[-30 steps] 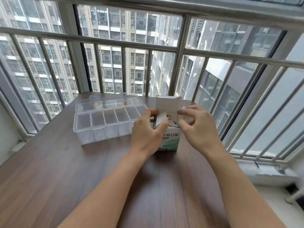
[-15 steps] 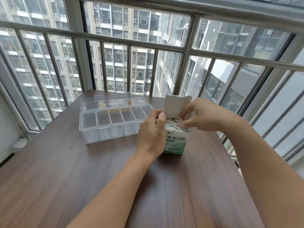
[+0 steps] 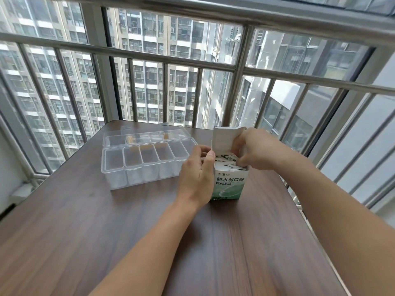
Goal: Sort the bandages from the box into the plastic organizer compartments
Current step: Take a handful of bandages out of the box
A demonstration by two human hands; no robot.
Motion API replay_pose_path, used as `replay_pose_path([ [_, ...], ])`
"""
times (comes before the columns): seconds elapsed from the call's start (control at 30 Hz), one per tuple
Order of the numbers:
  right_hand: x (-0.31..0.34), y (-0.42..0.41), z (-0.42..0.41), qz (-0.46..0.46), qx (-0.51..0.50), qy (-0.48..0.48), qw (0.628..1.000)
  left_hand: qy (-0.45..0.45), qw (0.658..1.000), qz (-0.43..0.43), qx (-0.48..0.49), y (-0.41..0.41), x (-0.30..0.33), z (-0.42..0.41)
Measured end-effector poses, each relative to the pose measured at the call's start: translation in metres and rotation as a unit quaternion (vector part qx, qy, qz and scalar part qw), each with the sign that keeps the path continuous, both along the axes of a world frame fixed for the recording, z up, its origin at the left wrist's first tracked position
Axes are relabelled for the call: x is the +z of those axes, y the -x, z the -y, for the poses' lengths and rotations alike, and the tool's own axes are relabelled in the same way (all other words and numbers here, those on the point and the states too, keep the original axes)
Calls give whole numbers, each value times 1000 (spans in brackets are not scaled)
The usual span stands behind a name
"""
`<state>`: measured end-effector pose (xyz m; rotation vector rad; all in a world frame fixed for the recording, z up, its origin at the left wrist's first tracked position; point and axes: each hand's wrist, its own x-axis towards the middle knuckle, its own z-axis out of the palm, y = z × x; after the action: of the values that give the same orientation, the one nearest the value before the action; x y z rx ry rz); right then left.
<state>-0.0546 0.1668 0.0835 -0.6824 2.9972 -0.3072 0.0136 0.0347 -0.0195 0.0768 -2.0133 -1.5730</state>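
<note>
A white and green bandage box (image 3: 229,184) stands upright on the wooden table (image 3: 106,231), its top flap raised. Wrapped bandages (image 3: 226,160) show in its open top. My left hand (image 3: 196,178) grips the box's left side, with the thumb at the top edge. My right hand (image 3: 256,151) reaches into the opening from the right, its fingertips pinching the bandages. The clear plastic organizer (image 3: 145,163) sits to the left of the box with its lid folded back; its front row of compartments looks empty.
A metal window railing (image 3: 235,69) runs close behind the table's far edge and along the right side. A few small tan items (image 3: 129,138) lie in the organizer's back part. Bare tabletop stretches toward me in front of the box and organizer.
My right hand has moved from the flap down into the box opening and onto the bandages. My left hand keeps its hold on the box. The view has shifted slightly.
</note>
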Motion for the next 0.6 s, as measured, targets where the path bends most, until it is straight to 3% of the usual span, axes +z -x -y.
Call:
replay_pose_path([
  [0.27,-10,-11,1,-86,-32,47,995,-11,1000,-9,2,3,-2,-1],
  [0.6,-25,-14,-6,-50,-26,163,985,10,1000,-1,5,4,-5,0],
])
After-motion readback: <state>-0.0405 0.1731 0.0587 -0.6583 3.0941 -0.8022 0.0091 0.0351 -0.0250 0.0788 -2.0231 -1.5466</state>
